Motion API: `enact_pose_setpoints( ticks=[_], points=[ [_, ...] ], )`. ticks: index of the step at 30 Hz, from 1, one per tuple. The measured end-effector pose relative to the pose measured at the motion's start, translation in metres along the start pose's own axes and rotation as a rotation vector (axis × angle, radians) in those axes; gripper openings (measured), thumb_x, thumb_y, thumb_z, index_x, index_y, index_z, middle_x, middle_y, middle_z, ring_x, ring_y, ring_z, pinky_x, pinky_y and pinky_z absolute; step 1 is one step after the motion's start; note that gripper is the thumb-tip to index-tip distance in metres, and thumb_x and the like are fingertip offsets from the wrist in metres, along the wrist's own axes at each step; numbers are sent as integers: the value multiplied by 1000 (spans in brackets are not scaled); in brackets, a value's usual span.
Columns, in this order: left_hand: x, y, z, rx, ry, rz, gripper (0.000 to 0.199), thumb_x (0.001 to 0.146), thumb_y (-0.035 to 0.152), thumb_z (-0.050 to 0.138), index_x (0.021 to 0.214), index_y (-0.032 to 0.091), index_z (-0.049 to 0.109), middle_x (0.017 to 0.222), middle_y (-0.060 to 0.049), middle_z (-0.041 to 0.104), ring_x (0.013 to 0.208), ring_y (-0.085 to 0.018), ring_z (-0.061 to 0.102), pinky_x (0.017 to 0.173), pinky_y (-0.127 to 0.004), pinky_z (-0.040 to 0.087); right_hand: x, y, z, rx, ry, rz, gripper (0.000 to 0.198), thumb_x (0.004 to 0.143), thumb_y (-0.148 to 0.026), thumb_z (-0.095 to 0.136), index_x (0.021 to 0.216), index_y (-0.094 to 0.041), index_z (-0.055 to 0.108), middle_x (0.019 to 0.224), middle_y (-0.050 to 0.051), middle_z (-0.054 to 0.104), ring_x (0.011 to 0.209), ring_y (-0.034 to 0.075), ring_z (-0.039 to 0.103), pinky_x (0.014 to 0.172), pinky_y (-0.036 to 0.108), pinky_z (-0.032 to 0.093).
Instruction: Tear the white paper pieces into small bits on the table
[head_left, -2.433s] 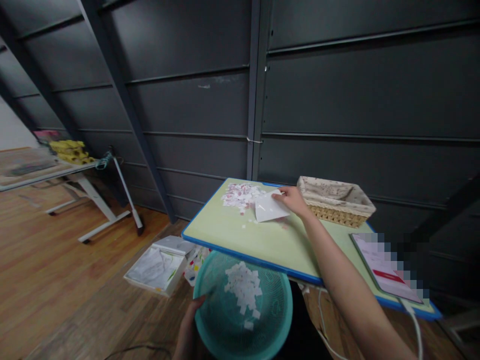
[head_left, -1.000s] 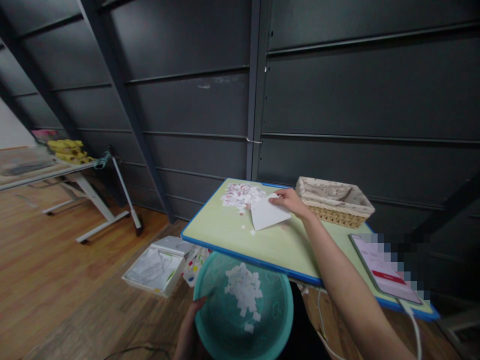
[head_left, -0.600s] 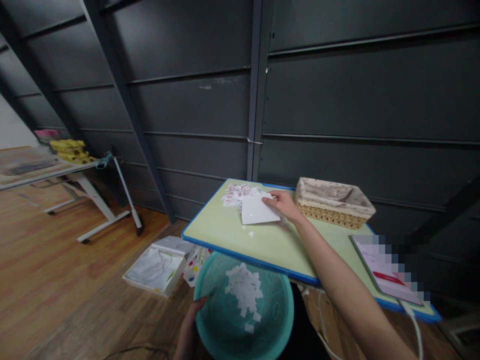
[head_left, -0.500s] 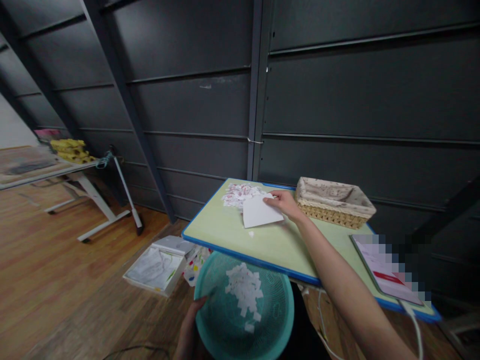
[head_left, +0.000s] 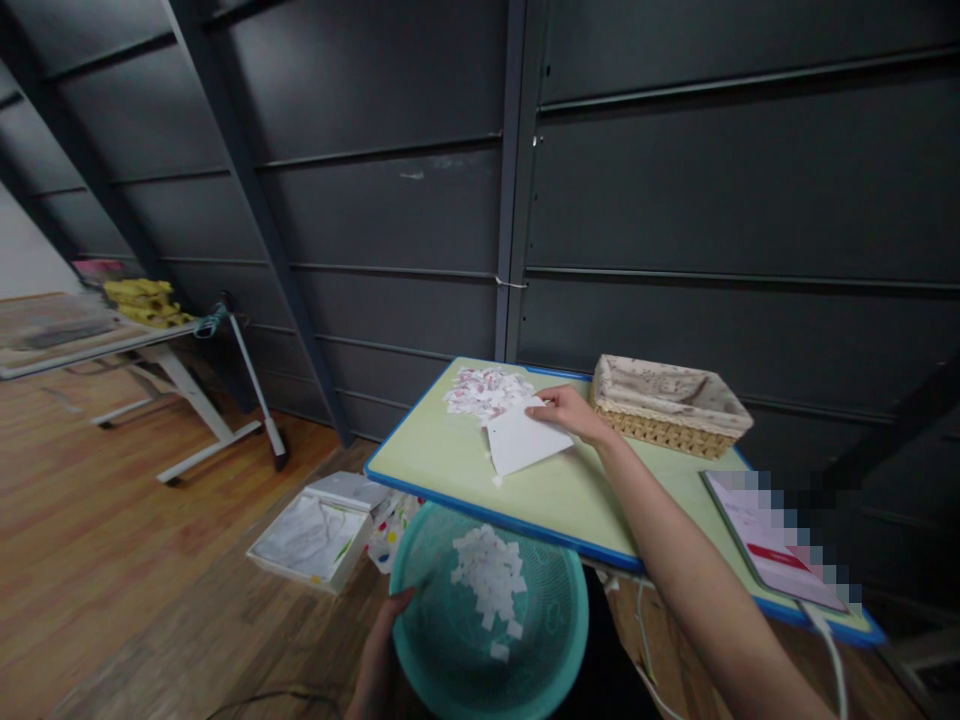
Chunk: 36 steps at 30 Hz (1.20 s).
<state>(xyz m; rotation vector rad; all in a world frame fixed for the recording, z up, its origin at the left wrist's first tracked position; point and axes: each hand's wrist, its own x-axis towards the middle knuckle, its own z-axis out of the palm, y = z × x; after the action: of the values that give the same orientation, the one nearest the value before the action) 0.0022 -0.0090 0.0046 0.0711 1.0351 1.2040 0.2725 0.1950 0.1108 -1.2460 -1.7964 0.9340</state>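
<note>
My right hand (head_left: 566,410) is closed on the edge of a white card (head_left: 525,445), held low and slanted over the light green tabletop (head_left: 420,450). Beside the card's far left side lies a heap of small paper pieces (head_left: 480,390), white with reddish marks. One small white scrap (head_left: 497,481) is just in front of the card's near corner. Below the table's front edge is a turquoise plastic basket (head_left: 574,640) with white paper pieces (head_left: 487,570) inside. Its left rim is gripped by my left hand (head_left: 388,620), thumb over the edge.
A lined wicker basket (head_left: 667,430) stands at the table's back right. Nearer the right corner lies a tablet (head_left: 772,550) with a white cable (head_left: 832,650). An open white box (head_left: 307,540) is on the floor at left. Behind the table rises a dark panel wall (head_left: 390,210).
The card has turned and slid slightly toward the table's front edge. The small scrap has shifted the same way. My left hand and the turquoise basket have stayed put.
</note>
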Motion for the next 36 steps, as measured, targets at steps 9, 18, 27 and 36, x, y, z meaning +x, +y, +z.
enact_pose_setpoints(
  ticks=[9,18,27,36],
  points=[
    [13,-5,-16,-21,-100,2,51,77,27,66,125,12,58,100,-10,78,114,-34,60,100,-50,45,-1,-1,26,352,-19,36,37,60,-43,73,79,-12,66,65,4,65,52,14,55,46,23,36],
    [15,-3,-13,-42,-38,-26,59,76,25,65,129,2,51,96,-15,78,112,-36,61,98,-52,46,6,7,5,91,239,19,31,64,-40,65,75,-11,67,58,3,63,49,14,52,43,22,32],
    [9,-2,-9,-111,-34,-59,45,79,22,61,122,7,59,83,-10,80,106,-33,66,101,-49,44,13,20,8,-90,409,-74,38,75,-42,57,92,-10,70,81,10,72,65,20,63,55,26,43],
    [11,-3,-12,-83,-42,-69,49,78,19,63,125,8,56,91,-10,80,108,-32,65,98,-45,47,16,28,22,-285,484,-165,35,83,-39,52,100,-14,70,91,10,74,73,21,67,66,28,46]
  ],
)
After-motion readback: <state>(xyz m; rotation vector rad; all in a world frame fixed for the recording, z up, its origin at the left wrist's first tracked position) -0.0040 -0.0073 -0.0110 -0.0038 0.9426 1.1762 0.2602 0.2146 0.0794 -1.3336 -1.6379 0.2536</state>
